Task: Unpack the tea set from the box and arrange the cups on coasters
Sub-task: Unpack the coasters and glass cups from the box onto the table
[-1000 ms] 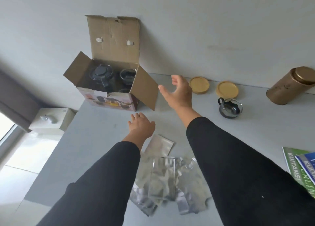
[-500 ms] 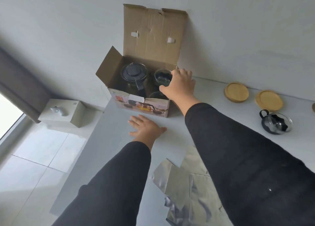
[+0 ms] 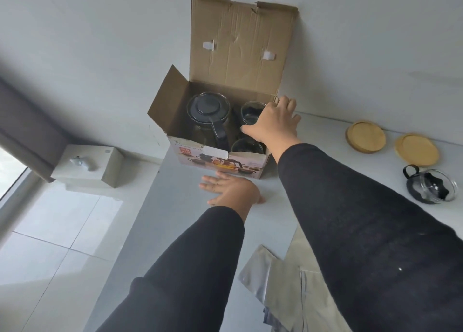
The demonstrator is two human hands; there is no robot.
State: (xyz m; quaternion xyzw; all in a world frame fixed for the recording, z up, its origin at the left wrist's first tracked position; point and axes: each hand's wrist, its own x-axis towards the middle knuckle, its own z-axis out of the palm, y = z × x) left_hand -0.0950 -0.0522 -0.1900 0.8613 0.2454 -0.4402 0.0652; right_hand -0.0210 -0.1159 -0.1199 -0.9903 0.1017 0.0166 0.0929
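An open cardboard box [image 3: 218, 160] stands at the back of the grey table against the wall, its lid upright. Inside are a glass teapot [image 3: 208, 109] with a dark lid and two glass cups, one at the back [image 3: 250, 111] and one at the front [image 3: 246, 146]. My right hand [image 3: 273, 126] lies over the box's right edge beside the cups, fingers spread and thumb pointing toward them. It hides the right flap. My left hand [image 3: 233, 188] rests flat on the table in front of the box. Two round wooden coasters [image 3: 365, 136] [image 3: 417, 150] lie to the right, both bare.
A glass cup with a black handle [image 3: 429, 186] sits on the table near the coasters. Crumpled silver bags [image 3: 288, 281] lie at the near edge. The table's left edge [image 3: 150, 206] drops to a tiled floor, where a white box [image 3: 87, 166] stands.
My right hand has come from mid-air onto the box's right side and pressed the flap out of sight. My left hand has slid forward to the box's front. The view has moved closer.
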